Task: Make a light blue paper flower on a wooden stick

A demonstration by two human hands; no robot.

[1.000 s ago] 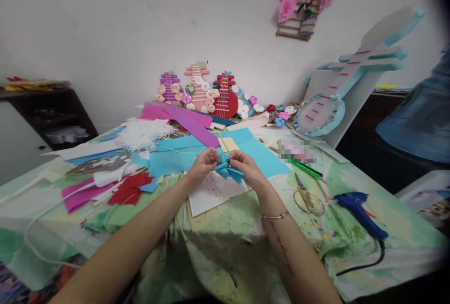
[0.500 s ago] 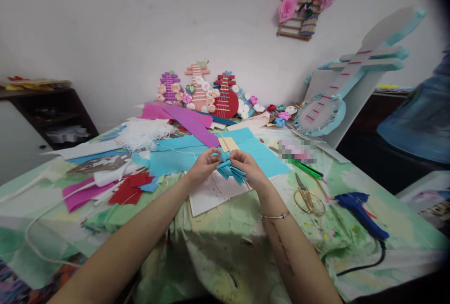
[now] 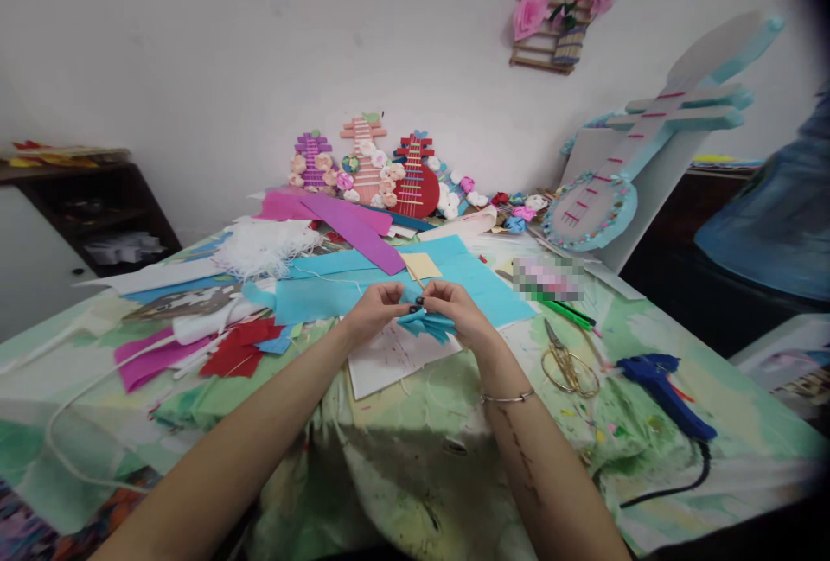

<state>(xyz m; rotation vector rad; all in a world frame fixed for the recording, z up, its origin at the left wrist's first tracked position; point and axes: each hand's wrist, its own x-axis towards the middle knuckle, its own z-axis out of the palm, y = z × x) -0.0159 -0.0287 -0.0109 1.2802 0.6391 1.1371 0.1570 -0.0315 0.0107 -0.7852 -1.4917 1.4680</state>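
A pleated piece of blue crepe paper (image 3: 428,325) hangs between my two hands, its folds fanning out below the fingers. My left hand (image 3: 381,303) pinches it from the left, thumb and fingers together. From the other side my right hand (image 3: 454,303) grips it, and the two thumbs nearly meet. A thin stick seems to rise from the fingertips; its lower end is hidden. Just beyond lies a small tan card (image 3: 423,264) on a large blue sheet (image 3: 496,289). Beneath the hands is a white sheet (image 3: 376,368).
Gold-handled scissors (image 3: 571,371) and a blue glue gun (image 3: 667,392) with a black cord lie at right. Left are red paper scraps (image 3: 239,348) and white shredded fibre (image 3: 267,243). Decorated model lutes (image 3: 416,185) line the wall, with a big one (image 3: 593,207) leaning at right.
My fingertips have closed in toward each other on the blue paper, thumbs now side by side. The paper's upper part has turned and is more covered.
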